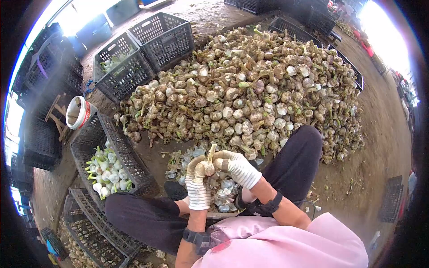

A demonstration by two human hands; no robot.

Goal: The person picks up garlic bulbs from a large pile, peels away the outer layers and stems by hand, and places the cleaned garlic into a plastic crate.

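From afar I watch the left hand (197, 185) and right hand (239, 169), gloved fingers (226, 157) gripping one garlic bulb (208, 168) between them, near a big garlic heap (250, 98).

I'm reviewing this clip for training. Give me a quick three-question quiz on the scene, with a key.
1. True or false: the left hand and right hand are both bare.

2. Multiple choice: in the picture, the stem of the garlic bulb at their fingertips points toward
A) the person's lap
B) the garlic heap

3. Fill in the colour: the black plastic crate beside the left knee holds mostly ____ bulbs.

Key:
1. False; both are gloved.
2. B
3. white
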